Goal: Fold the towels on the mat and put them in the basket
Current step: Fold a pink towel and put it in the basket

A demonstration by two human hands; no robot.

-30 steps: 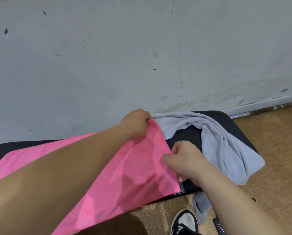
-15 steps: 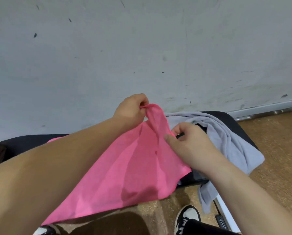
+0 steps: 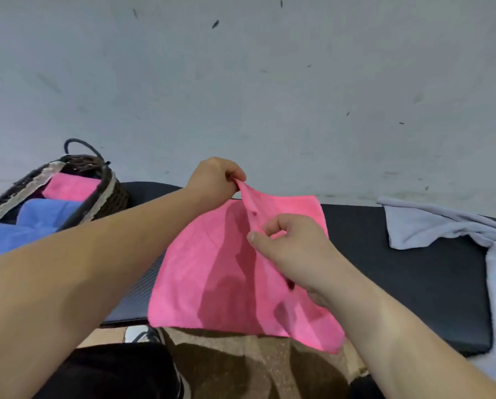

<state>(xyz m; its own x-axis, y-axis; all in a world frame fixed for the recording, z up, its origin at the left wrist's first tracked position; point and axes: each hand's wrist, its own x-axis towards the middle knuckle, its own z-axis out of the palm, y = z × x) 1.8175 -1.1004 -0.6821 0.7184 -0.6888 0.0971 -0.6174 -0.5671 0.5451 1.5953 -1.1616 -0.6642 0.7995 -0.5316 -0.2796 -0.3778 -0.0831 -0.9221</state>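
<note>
A pink towel (image 3: 212,272) lies folded over on the black mat (image 3: 399,272), its near edge hanging off the front. My left hand (image 3: 212,182) pinches the towel's far corner and lifts it off the mat. My right hand (image 3: 293,246) pinches the same raised edge nearer to me. A grey towel (image 3: 431,226) lies crumpled at the mat's right end and drapes over its side. At the left end stands a dark wicker basket (image 3: 108,191) holding a folded pink towel (image 3: 68,190) and a blue towel (image 3: 39,217) that spills over its rim.
A grey scuffed wall (image 3: 241,82) rises right behind the mat. Brown speckled floor (image 3: 255,364) shows in front of it, along with my dark trouser leg and a black-and-white shoe (image 3: 143,334).
Both hands have carried the pink towel's right edge leftwards, folding it over itself. My view has swung left, bringing the basket into sight and pushing the grey towel to the right edge.
</note>
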